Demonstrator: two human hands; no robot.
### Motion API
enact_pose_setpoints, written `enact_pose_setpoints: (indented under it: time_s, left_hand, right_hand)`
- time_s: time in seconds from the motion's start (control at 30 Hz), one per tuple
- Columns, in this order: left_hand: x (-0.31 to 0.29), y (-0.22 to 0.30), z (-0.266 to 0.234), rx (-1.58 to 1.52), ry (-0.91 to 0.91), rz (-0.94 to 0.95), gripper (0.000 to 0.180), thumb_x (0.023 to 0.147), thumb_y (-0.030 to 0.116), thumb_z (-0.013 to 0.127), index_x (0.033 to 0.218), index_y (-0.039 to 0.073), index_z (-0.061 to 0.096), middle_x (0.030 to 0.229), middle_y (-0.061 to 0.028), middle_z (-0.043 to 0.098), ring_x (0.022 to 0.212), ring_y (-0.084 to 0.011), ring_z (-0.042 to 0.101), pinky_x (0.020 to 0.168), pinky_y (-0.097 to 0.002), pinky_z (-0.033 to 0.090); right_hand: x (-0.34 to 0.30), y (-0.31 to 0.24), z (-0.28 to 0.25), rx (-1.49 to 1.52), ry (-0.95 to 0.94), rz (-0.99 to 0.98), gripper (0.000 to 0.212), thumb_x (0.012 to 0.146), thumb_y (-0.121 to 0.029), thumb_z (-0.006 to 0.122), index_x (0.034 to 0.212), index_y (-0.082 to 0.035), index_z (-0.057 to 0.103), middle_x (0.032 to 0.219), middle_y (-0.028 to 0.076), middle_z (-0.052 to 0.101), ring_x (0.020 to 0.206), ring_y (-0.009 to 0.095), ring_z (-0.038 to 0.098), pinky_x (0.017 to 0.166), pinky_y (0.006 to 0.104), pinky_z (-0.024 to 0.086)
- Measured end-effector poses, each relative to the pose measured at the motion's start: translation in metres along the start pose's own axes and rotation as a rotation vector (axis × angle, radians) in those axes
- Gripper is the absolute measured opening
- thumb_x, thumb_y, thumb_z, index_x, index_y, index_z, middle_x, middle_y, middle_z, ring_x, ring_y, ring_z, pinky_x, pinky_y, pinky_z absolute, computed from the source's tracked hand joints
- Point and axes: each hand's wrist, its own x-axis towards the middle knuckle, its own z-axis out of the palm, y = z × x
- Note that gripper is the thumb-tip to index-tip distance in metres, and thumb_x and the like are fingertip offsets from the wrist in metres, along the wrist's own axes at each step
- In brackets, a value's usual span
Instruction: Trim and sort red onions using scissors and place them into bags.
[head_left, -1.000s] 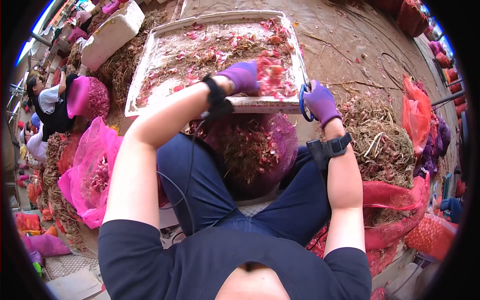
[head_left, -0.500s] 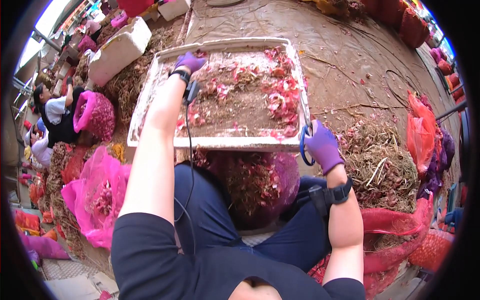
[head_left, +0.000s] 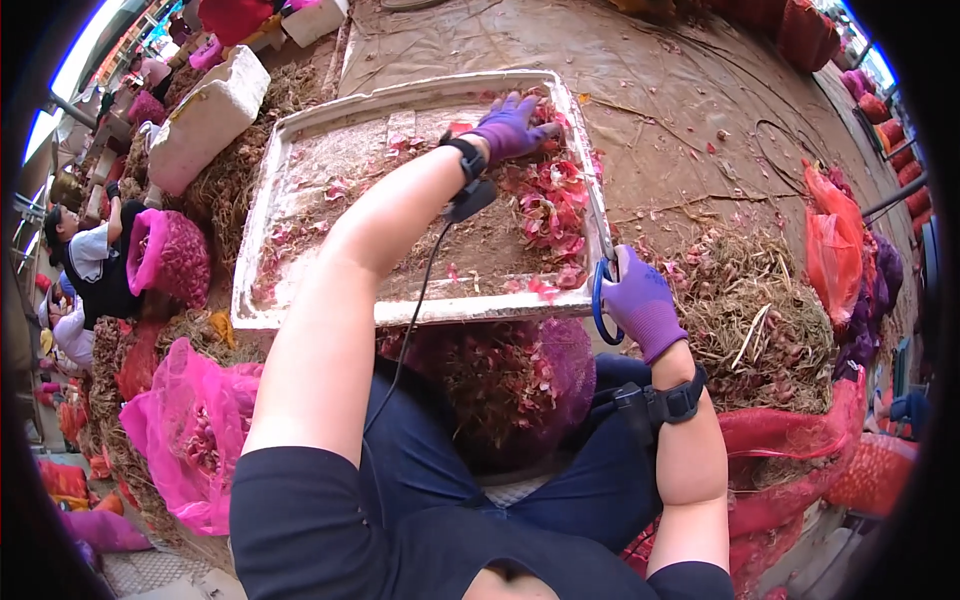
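Observation:
A shallow white foam tray [head_left: 470, 308] lies before me, its inside smeared with soil. My left hand [head_left: 510, 128], in a purple glove, rests fingers spread on loose skins near the tray's far right corner. Reddish-pink papery onion skins [head_left: 553, 212] are heaped along the right wall. My right hand [head_left: 640, 298], also gloved in purple, is closed round scissors with blue handles [head_left: 599, 298]. The blades point away from me along the tray's right edge. Below the near rim, between my knees, a purple mesh bag [head_left: 568, 365] holds skins and dry debris.
Right of the tray lies a heap of small red onions with dry stalks [head_left: 755, 320]. A pink mesh bag [head_left: 190, 430] lies left, and a red one [head_left: 835, 250] farther right. A person [head_left: 95, 250] sits at the left near a white foam box [head_left: 208, 120].
My left hand has moved from the tray's far left to its far right, and skins now bunch on the right. The tray has shifted slightly left. My right hand stays nearly in place.

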Motion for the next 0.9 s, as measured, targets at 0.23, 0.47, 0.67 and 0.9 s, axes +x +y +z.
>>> enact_pose_setpoints:
  time_s: [0.23, 0.47, 0.67, 0.9]
  left_hand:
    - [-0.006, 0.042, -0.009, -0.179, -0.323, 0.159, 0.071, 0.084, 0.058, 0.050, 0.120, -0.003, 0.048, 0.116, -0.0232, 0.055, 0.110, -0.0332, 0.053, 0.094, -0.0370, 0.041]
    - [-0.108, 0.091, -0.033, -0.319, -0.400, 0.413, 0.076, 0.079, 0.045, 0.065, 0.133, 0.001, 0.036, 0.128, -0.0230, 0.044, 0.120, -0.0327, 0.044, 0.101, -0.0382, 0.036]
    - [-0.158, 0.097, -0.033, 0.006, -0.314, 0.414, 0.053, 0.073, 0.033, 0.069, 0.120, 0.014, 0.053, 0.113, -0.0172, 0.050, 0.108, -0.0381, 0.048, 0.091, -0.0437, 0.041]
    - [-0.163, 0.091, -0.044, 0.007, -0.422, 0.349, 0.025, 0.075, 0.020, 0.065, 0.098, 0.010, 0.059, 0.089, -0.0177, 0.058, 0.084, -0.0350, 0.060, 0.071, -0.0415, 0.049]
  right_hand:
    - [0.001, 0.006, 0.004, 0.025, 0.023, -0.022, 0.034, 0.083, -0.035, 0.052, 0.103, -0.008, 0.052, 0.088, 0.020, 0.064, 0.084, 0.037, 0.062, 0.073, 0.0446, 0.047]
    - [-0.003, 0.008, 0.003, 0.007, 0.016, -0.003, 0.035, 0.086, -0.036, 0.049, 0.103, -0.005, 0.054, 0.093, 0.021, 0.063, 0.088, 0.036, 0.062, 0.078, 0.0443, 0.047]
    - [0.003, 0.009, 0.007, -0.002, 0.047, -0.050, 0.034, 0.085, -0.033, 0.050, 0.102, -0.003, 0.054, 0.092, 0.022, 0.063, 0.088, 0.038, 0.061, 0.076, 0.0448, 0.046]
    - [0.005, 0.014, 0.013, 0.030, 0.093, -0.102, 0.033, 0.082, -0.028, 0.052, 0.101, -0.001, 0.056, 0.094, 0.025, 0.061, 0.091, 0.039, 0.059, 0.078, 0.0439, 0.046]
